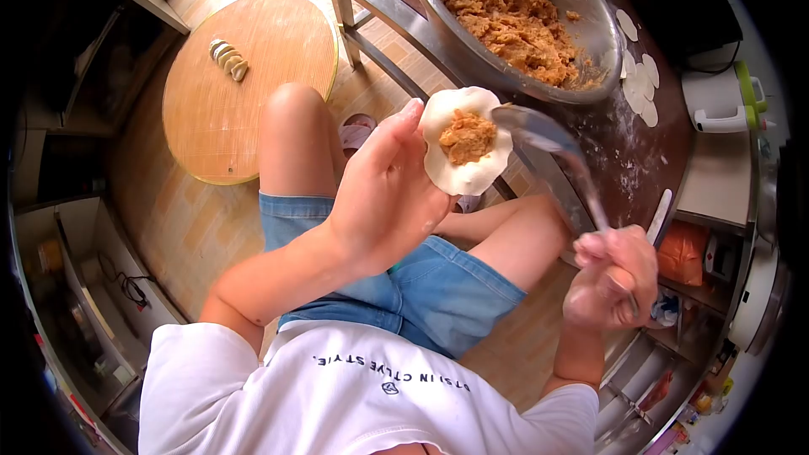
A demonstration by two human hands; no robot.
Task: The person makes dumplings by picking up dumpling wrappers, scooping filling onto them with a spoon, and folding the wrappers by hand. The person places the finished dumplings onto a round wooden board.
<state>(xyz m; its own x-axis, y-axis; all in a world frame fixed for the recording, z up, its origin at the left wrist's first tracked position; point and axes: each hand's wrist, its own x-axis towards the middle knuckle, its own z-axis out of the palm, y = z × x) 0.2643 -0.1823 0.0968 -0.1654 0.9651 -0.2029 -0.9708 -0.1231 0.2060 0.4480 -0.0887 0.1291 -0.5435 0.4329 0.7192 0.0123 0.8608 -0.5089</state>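
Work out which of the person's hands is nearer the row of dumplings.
Left. The left hand, holding a wrapper, is apart from the dumplings, below and right of them in the picture; the right hand, gripping a spoon, is lower and much farther right.

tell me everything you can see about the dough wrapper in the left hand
The dough wrapper is a pale, roughly round sheet with a wavy edge, soft and thin by its look. It lies spread open, unfolded, with a clump of orange-brown filling at its middle. The left hand supports it, the fingers mostly hidden behind it. The spoon overlaps its edge in the picture; whether they touch is unclear.
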